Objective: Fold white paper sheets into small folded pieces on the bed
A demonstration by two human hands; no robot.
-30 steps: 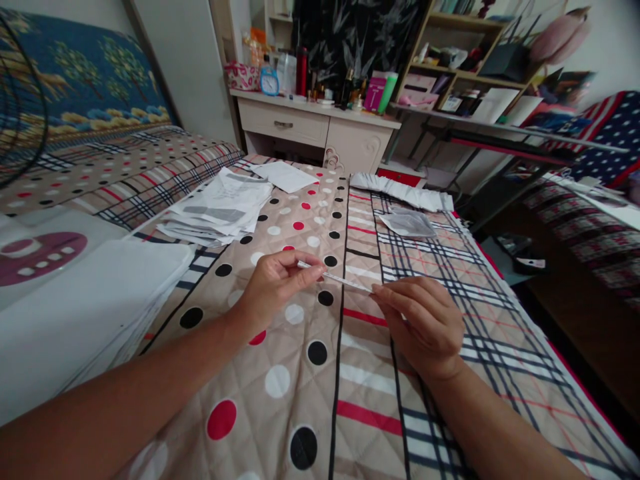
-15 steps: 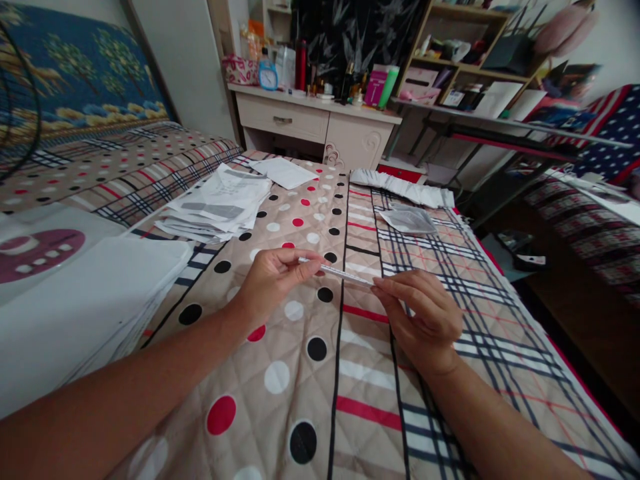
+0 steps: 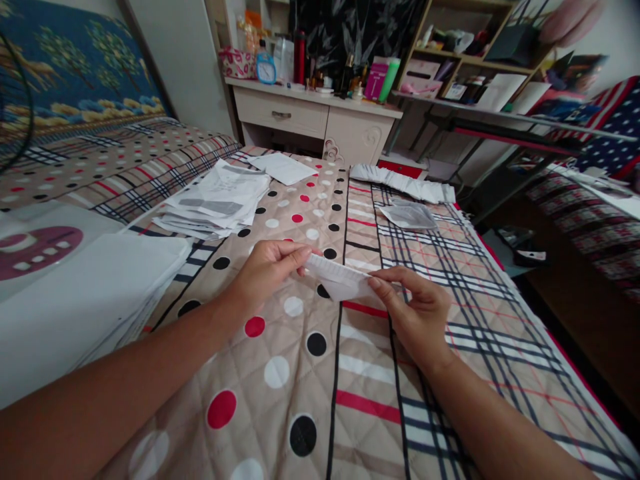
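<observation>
Between both hands, above the bedspread, hangs a thin white folded piece [image 3: 345, 281] with a ridged upper edge; its exact kind is unclear. My left hand [image 3: 275, 267] pinches its left end between thumb and fingers. At the right end, my right hand [image 3: 415, 300] grips it the same way. Beyond the left hand lies a pile of printed white packets [image 3: 215, 203], with a flat white sheet or packet [image 3: 283, 168] behind it. A clear-looking packet [image 3: 409, 215] rests past the right hand, in front of a long white bundle [image 3: 403, 183].
The quilted bedspread [image 3: 280, 413] has dots and plaid. Large white plastic bags or sheets [image 3: 115, 293] lie at the left. A white dresser [image 3: 280, 115] with bottles and a blue clock [image 3: 266, 69] stands beyond the bed. A desk with shelves [image 3: 470, 60] is at the right back.
The white piece has tilted from edge-on so its flat face shows below the ridged edge. Both hands keep their hold; the right hand has shifted slightly left and its fingers have straightened somewhat.
</observation>
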